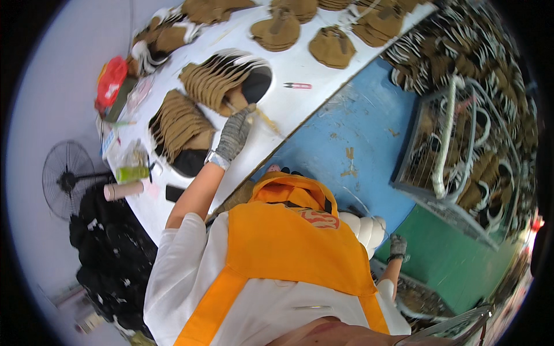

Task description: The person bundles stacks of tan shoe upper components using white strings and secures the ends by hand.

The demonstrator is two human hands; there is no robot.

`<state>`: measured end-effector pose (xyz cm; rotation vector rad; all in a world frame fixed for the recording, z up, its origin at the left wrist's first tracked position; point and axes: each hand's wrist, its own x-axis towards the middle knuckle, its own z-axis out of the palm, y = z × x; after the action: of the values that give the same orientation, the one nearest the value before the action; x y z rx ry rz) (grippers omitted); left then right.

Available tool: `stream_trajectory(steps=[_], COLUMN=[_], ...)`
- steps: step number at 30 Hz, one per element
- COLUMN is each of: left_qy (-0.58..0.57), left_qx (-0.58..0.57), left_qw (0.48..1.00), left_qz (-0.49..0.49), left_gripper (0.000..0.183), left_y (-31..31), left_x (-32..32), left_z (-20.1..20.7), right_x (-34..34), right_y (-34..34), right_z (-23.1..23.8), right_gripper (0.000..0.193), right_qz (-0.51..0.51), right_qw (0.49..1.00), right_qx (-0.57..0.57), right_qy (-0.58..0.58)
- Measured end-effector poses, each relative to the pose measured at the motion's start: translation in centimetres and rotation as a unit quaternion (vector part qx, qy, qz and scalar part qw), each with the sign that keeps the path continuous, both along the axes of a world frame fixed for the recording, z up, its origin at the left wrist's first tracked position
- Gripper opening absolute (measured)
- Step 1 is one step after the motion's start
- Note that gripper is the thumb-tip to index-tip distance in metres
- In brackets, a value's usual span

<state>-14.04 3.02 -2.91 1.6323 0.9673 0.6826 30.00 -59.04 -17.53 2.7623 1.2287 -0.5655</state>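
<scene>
My left hand (234, 135), in a grey knit glove, is closed at the edge of the white table. A thin, pale yellow strip-like thing (267, 122) sticks out beside its fingertips; its kind is too blurred to tell. Just beyond the fingers is a fanned row of brown fabric pieces with white edges (210, 86). A second row of brown pieces (182, 124) lies left of the hand. My right hand (398, 247), also gloved, hangs low at my right side, apart from the table. Its fingers look curled, and what they hold, if anything, is hidden.
More brown stacks (332, 47) and small pink-handled snips (298, 85) lie on the white table (311, 109). At right stands a wire cart (441, 144) of brown pieces, beside a large heap (461, 52). A fan (68, 180) and black pile (107, 254) are left.
</scene>
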Motion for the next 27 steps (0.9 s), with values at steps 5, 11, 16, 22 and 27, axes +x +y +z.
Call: stream_trajectory(steps=[5, 11, 16, 22, 27], left_qy=[0.303, 0.086, -0.122, 0.104, 0.037], left_qx=[0.204, 0.125, -0.122, -0.042, -0.254], left_qw=[0.922, 0.987, 0.977, 0.972, 0.946], left_qz=[0.127, 0.044, 0.127, 0.206, 0.2], left_gripper=[0.053, 0.043, 0.033, 0.037, 0.044], left_y=[-1.5, 1.3, -5.2, -12.8, -15.5], left_x=[-2.8, 0.9, 0.3, -2.5, -6.1], left_z=[-1.0, -5.3, -5.1, -14.2, -5.9], right_x=[1.9, -0.9, -0.6, 0.4, 0.1], right_y=[4.0, 14.4, 17.0, 18.0, 19.0], right_z=[1.2, 6.9, 5.3, 0.4, -0.4], right_gripper=[0.013, 0.029, 0.026, 0.027, 0.035], right_qz=[0.059, -0.107, -0.108, -0.076, -0.008], right_qw=[0.996, 0.953, 0.96, 0.962, 0.986], right_qx=[0.065, 0.197, 0.152, 0.137, 0.032], right_qy=[0.007, 0.202, 0.207, 0.223, 0.16])
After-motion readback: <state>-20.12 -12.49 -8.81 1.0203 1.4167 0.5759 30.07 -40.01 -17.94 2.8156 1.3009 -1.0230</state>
